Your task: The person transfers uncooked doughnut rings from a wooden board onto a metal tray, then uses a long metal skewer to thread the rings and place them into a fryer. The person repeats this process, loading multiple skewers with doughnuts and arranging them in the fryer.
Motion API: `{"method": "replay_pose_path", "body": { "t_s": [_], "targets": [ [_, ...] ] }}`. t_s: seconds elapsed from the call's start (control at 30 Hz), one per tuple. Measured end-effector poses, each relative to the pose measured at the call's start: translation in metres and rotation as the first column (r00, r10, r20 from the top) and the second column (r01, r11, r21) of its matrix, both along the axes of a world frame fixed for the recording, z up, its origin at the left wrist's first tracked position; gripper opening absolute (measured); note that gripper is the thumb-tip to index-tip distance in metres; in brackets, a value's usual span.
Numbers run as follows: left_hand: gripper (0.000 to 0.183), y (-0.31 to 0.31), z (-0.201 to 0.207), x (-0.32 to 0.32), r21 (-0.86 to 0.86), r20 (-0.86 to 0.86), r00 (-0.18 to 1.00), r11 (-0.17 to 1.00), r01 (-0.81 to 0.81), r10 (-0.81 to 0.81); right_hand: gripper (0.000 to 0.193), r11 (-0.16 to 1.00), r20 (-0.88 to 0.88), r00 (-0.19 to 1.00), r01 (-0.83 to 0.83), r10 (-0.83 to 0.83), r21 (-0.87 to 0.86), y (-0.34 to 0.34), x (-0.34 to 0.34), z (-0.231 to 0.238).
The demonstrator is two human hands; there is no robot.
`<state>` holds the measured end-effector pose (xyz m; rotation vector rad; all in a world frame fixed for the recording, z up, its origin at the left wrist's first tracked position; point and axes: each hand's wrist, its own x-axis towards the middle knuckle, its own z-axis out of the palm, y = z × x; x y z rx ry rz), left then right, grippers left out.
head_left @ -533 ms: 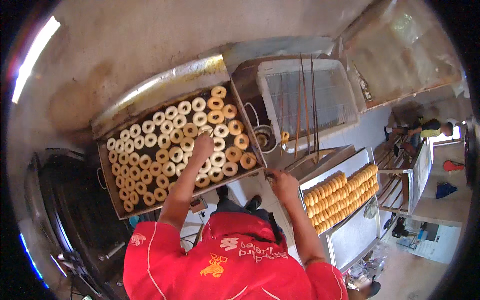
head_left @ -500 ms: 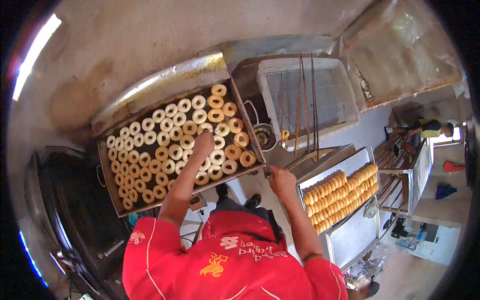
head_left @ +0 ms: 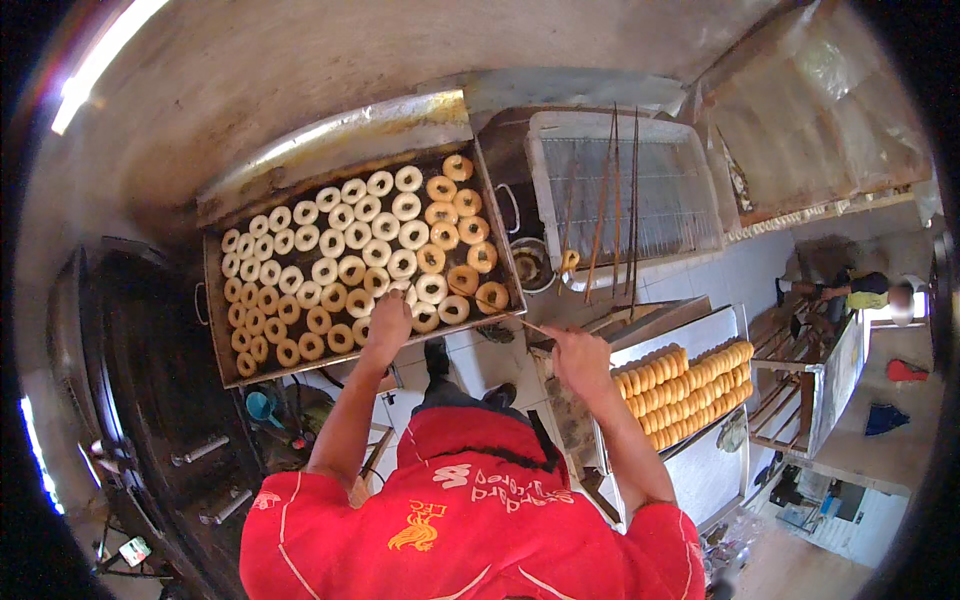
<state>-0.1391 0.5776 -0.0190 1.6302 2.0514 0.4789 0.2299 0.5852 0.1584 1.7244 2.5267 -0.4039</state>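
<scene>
A wide rectangular frying pan (head_left: 300,372) holds rows of doughnuts, pale ones on the left and far side and browner ones along the right. My left hand (head_left: 388,320) reaches over its near edge, fingers bent among the doughnuts beside a pale doughnut (head_left: 431,289). What those fingers hold, if anything, is hidden. Right of the pan, my right hand (head_left: 582,362) is closed around a thin stick (head_left: 535,327). The stick points left over the pan's rim, its far end near a browned doughnut (head_left: 491,296).
A wire-rack tray (head_left: 630,190) with long thin rods across it stands beyond the pan's right side. A metal tray (head_left: 600,440) with rows of golden doughnuts (head_left: 685,390) lies to my right. A pot (head_left: 531,264) sits beside the pan. Another person (head_left: 865,290) is at the far right.
My left hand has drawn back toward the pan's near edge. My right hand has shifted slightly right, and the stick now shows reaching over the rim. The view has shifted a little.
</scene>
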Motion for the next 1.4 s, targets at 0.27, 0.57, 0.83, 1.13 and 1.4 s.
{"method": "replay_pose_path", "body": {
  "t_s": [0.27,0.57,0.83,1.13,1.4],
  "targets": [
    [0.026,-0.031,0.003,0.023,0.009,0.005,0.999,0.999,-0.049,0.048,0.034,0.992,0.128,0.986,-0.116,0.111,0.038,0.014,0.019,0.034],
    [0.025,-0.031,0.031,0.041,-0.1,-0.049,0.998,0.994,0.031,-0.036,0.032,0.986,0.106,0.981,-0.164,0.165,-0.01,0.031,0.036,0.042],
    [0.017,-0.021,0.071,0.018,0.023,-0.003,0.999,0.999,-0.036,0.036,0.047,0.979,-0.162,0.973,0.182,-0.166,0.091,0.005,0.035,-0.049],
    [0.025,0.184,0.013,-0.027,-0.095,-0.117,0.99,0.993,0.068,-0.079,0.044,0.991,0.053,0.994,0.104,-0.1,-0.089,0.071,-0.047,-0.034],
    [0.03,0.243,0.003,-0.102,0.06,0.0,0.99,0.988,-0.142,0.143,0.048,0.989,-0.023,0.989,0.149,-0.148,0.011,0.143,-0.129,-0.096]
  ]
}}
